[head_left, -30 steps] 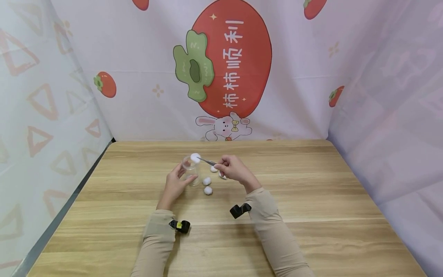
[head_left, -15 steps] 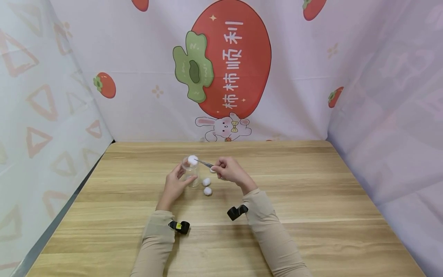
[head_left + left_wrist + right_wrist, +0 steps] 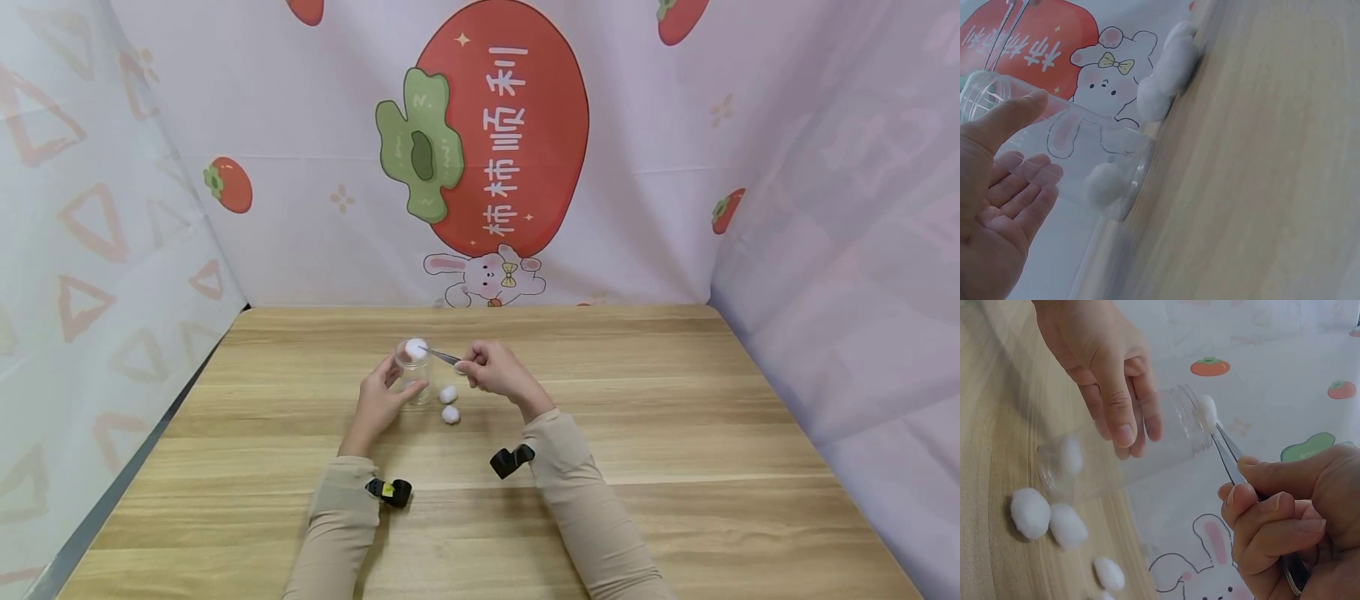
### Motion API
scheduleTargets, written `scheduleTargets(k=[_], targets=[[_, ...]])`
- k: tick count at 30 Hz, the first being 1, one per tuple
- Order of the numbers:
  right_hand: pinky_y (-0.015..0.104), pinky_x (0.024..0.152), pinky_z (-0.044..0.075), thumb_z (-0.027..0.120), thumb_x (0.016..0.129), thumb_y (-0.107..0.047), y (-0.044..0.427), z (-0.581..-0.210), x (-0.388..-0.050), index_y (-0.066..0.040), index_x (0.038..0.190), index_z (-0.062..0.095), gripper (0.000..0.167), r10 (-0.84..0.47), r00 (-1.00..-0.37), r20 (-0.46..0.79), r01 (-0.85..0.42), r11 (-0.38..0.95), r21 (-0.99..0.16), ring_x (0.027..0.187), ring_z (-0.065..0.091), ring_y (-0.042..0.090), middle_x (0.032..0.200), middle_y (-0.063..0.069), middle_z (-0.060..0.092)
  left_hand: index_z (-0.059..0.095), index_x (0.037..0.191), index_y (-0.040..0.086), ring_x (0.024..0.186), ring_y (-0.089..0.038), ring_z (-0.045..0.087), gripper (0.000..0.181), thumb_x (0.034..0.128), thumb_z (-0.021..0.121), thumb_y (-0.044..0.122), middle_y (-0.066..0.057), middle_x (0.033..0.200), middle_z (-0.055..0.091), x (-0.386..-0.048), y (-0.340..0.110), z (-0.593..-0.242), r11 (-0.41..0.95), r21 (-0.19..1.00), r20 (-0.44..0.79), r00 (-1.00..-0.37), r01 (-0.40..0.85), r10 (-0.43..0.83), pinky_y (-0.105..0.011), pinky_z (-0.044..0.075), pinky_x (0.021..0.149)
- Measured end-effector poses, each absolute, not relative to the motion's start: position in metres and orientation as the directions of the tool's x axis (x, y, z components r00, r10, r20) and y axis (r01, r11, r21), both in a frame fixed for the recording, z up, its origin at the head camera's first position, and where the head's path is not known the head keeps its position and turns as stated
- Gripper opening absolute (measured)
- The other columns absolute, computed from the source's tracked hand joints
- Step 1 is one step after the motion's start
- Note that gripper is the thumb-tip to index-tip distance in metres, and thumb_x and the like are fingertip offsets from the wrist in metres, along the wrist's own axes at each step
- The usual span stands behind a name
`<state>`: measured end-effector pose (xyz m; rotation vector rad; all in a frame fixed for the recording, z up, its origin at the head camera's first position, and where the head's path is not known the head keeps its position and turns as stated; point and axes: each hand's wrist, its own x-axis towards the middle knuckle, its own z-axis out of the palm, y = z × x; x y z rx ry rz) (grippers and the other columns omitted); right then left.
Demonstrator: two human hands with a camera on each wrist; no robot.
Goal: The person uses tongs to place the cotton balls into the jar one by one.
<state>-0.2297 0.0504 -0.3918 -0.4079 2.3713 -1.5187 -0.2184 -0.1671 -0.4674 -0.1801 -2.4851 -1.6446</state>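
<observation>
A clear plastic jar [image 3: 414, 382] stands upright on the table, with my left hand [image 3: 381, 406] gripping its side between thumb and fingers. Through the wall near its bottom shows one white cotton ball [image 3: 1105, 186]. My right hand [image 3: 497, 368] pinches metal tweezers [image 3: 1227, 452] between thumb and fingers. Their tips hold another cotton ball [image 3: 1207, 413] right at the jar's mouth; whether it touches the rim I cannot tell.
On the wooden table [image 3: 637, 467], several loose cotton balls lie just right of the jar, among them a near cotton ball [image 3: 450, 414]. Some sit partly behind the right hand. A printed curtain [image 3: 645, 200] rises behind the table.
My right hand has moved slightly left and down, bringing the cotton ball in the tweezers from above the jar's right rim to its mouth. My left hand and the jar have stayed put.
</observation>
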Motion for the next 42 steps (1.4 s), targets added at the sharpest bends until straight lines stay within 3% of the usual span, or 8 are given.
scheduleTargets(k=[18, 42], targets=[[0.014, 0.041, 0.033, 0.063, 0.093, -0.012, 0.05, -0.392, -0.227, -0.003, 0.082, 0.055, 0.017, -0.367, -0.921, -0.128, -0.032, 0.401, -0.916, 0.047, 0.041, 0.007, 0.058, -0.002, 0.052, 0.045, 0.141, 0.0, 0.132, -0.036, 0.051, 0.07, 0.0804, 0.078, 0.014, -0.022, 0.139, 0.054, -0.219, -0.167, -0.467, 0.376, 0.911, 0.18, -0.984, 0.171, 0.011, -0.039, 0.043, 0.116], [0.014, 0.041, 0.032, 0.061, 0.094, -0.012, 0.06, -0.396, -0.218, 0.0, 0.084, 0.054, 0.017, -0.402, -0.912, -0.082, -0.078, 0.365, -0.928, 0.047, 0.041, 0.008, 0.059, -0.002, 0.052, 0.045, 0.141, 0.002, 0.133, -0.035, 0.051, 0.07, 0.0812, 0.077, 0.015, -0.02, 0.14, 0.054, -0.218, -0.168, -0.466, 0.384, 0.909, 0.167, -0.986, 0.162, 0.022, -0.037, 0.042, 0.117]])
